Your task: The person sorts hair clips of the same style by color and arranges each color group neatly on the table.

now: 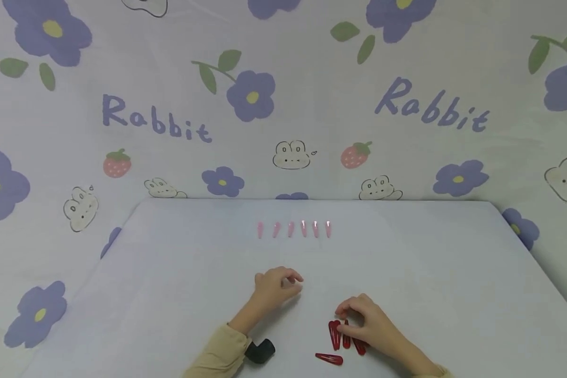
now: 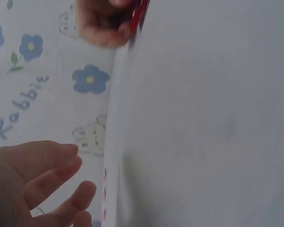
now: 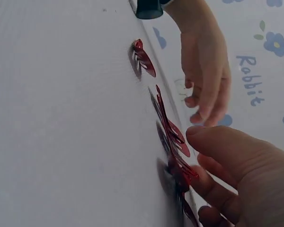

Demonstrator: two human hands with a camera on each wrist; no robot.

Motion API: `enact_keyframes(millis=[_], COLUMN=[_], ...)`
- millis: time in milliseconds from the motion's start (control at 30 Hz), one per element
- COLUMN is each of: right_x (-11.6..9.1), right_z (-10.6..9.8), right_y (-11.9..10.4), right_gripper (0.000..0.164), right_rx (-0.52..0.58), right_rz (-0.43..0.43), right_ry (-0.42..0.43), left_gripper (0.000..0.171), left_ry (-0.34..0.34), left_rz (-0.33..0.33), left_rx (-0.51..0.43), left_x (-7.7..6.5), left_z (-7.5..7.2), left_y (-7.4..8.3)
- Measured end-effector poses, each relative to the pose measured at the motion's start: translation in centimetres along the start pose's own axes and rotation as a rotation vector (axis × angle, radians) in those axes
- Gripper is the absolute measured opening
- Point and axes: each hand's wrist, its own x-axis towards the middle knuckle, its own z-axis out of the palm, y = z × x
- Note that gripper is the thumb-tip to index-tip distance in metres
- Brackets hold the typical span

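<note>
Several dark red hair clips lie on the white table in a loose cluster, one of them a red snap hair clip (image 1: 334, 336) at its left side. My right hand (image 1: 370, 323) hovers at this cluster and partly covers it, with thumb and fingers apart; in the right wrist view the thumb and fingers are close beside the red clips (image 3: 180, 175). Below the cluster, a single red clip (image 1: 329, 359) lies sideways. My left hand (image 1: 274, 289) is above the middle of the table, its fingers loosely bent with nothing between them.
Toward the far edge of the table (image 1: 193, 252), several pink hair clips (image 1: 304, 229) stand in a spaced row. A black device (image 1: 261, 350) sits at the left wrist. Behind the table hangs a cloth (image 1: 312, 94) printed with flowers and rabbits.
</note>
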Motion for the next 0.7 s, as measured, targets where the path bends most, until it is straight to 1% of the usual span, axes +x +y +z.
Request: enact_keyframes(millis=[133, 200, 233, 267, 333, 367, 467, 500, 600, 633, 700], right_x=[0.0, -0.1, -0.1, -0.2, -0.3, -0.3, -0.2, -0.2, -0.1, -0.1, -0.1], right_z=[0.1, 0.1, 0.0, 0.0, 0.0, 0.0, 0.1, 0.2, 0.3, 0.3, 0.3], right_y=[-0.2, -0.2, -0.3, -0.3, -0.3, -0.3, -0.3, -0.3, -0.4, -0.5, -0.5], right_gripper=[0.023, 0.025, 0.025, 0.025, 0.025, 0.025, 0.024, 0.024, 0.023, 0.022, 0.021], right_rx=[-0.058, -0.090, -0.102, -0.113, -0.134, -0.141, -0.149, -0.152, -0.149, -0.149, -0.145], right_rz=[-0.011, -0.010, -0.006, 0.003, 0.005, 0.011, 0.018, 0.012, 0.014, 0.008, 0.009], right_ry=[0.012, 0.015, 0.015, 0.013, 0.020, 0.023, 0.034, 0.045, 0.058, 0.064, 0.064], left_gripper=[0.012, 0.012, 0.013, 0.013, 0.016, 0.017, 0.017, 0.016, 0.014, 0.015, 0.017], left_ry=[0.059, 0.083, 0.089, 0.090, 0.049, 0.026, -0.035, -0.050, -0.043, -0.036, -0.019], left_rz=[0.083, 0.126, 0.148, 0.168, 0.180, 0.174, 0.118, 0.097, 0.080, 0.081, 0.095], left_rx=[0.130, 0.194, 0.209, 0.200, 0.147, 0.108, -0.021, -0.049, -0.100, -0.104, -0.079], left_x=[-1.3, -1.8, -2.1, -2.3, -2.5, -2.5, -2.6, -2.6, -2.6, -2.7, -2.8], left_z=[1.0, 1.3, 1.5, 1.7, 2.0, 2.1, 2.5, 2.8, 3.7, 4.0, 4.4], left_y=[2.6, 3.7, 4.1, 4.5, 5.0, 5.1, 5.0, 4.8, 4.3, 4.1, 3.9])
